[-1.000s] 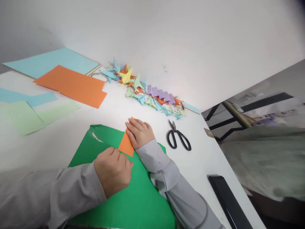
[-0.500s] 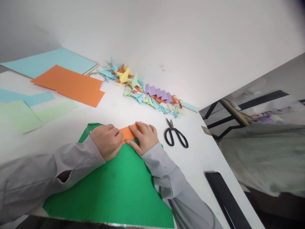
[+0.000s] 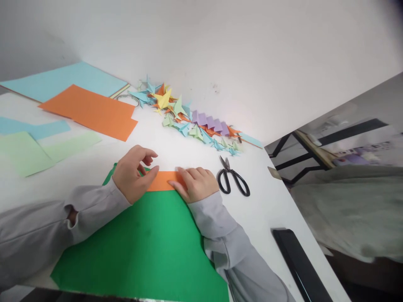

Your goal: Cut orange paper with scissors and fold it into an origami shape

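Note:
A folded strip of orange paper [image 3: 161, 181] lies crosswise at the far edge of a large green sheet [image 3: 138, 251]. My right hand [image 3: 200, 184] has its thumb and fingers closed over the strip's right end. Beside the left end is my left hand [image 3: 134, 174], fingers loosely curved and parted from the thumb, whose tip lies at the paper. Black-handled scissors [image 3: 233, 176] rest to the right of my right hand, blades slightly apart.
Folded paper pieces [image 3: 195, 128] in several colours line the wall. Orange sheets [image 3: 91, 111], a light blue sheet [image 3: 78, 79] and pale green paper [image 3: 25, 155] lie at left. A long black object [image 3: 300, 264] sits near the table's right edge.
My left hand has loosened from a closed grip and lifted back from the strip. The orange strip now lies more level, with more of it showing. My right hand has shifted slightly right.

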`<state>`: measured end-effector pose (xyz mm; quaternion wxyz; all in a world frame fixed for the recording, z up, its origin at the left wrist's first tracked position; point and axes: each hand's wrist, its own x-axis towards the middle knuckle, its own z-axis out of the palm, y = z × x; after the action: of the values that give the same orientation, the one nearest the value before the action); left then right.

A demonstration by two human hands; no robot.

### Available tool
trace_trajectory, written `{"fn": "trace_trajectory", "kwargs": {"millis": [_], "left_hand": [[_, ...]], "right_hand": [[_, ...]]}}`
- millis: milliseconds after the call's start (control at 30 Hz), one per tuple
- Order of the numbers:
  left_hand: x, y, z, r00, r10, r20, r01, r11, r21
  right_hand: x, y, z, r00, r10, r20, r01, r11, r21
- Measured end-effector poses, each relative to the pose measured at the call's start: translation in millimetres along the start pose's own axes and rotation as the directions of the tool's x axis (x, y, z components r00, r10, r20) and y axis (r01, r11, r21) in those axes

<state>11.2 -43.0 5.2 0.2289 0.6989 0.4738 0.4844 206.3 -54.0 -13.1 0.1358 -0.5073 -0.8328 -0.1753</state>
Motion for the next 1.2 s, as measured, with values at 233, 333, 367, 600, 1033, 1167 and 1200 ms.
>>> {"fn": "trace_trajectory", "kwargs": {"millis": [233, 333, 367, 600, 1033, 1167, 1200], "left_hand": [[2.5, -8.0, 4.1, 0.981, -0.195, 0.006, 0.194, 0.975, -0.107], [3.6, -6.2, 3.4, 0.975, -0.219, -0.022, 0.212, 0.962, -0.169], [3.9, -5.8, 3.3, 0.970, -0.241, -0.034, 0.230, 0.954, -0.193], [5.6, -6.6, 6.6, 0.914, -0.403, -0.046, 0.363, 0.862, -0.353], [10.1, 2.9, 7.5, 0.799, -0.507, 0.324, 0.595, 0.587, -0.549], [9.9, 5.5, 6.6, 0.815, -0.482, 0.323, 0.570, 0.565, -0.596], [9.7, 6.9, 6.5, 0.823, -0.463, 0.329, 0.557, 0.550, -0.622]], "right_hand": [[-0.4, 2.0, -2.5, 0.997, -0.063, 0.046, 0.060, 0.996, 0.066], [-1.1, -0.8, -1.3, 0.999, -0.040, 0.017, 0.039, 0.999, 0.036], [-1.5, -1.6, -0.9, 1.000, -0.029, 0.004, 0.028, 0.999, 0.034], [-3.1, -0.9, 1.3, 0.993, 0.044, -0.110, -0.039, 0.998, 0.047], [0.6, -4.9, -9.1, 0.952, -0.147, -0.269, 0.192, 0.970, 0.148], [-0.2, -5.7, -10.1, 0.903, -0.168, -0.396, 0.239, 0.962, 0.135], [-0.9, -6.2, -11.4, 0.892, -0.146, -0.428, 0.230, 0.962, 0.150]]}}
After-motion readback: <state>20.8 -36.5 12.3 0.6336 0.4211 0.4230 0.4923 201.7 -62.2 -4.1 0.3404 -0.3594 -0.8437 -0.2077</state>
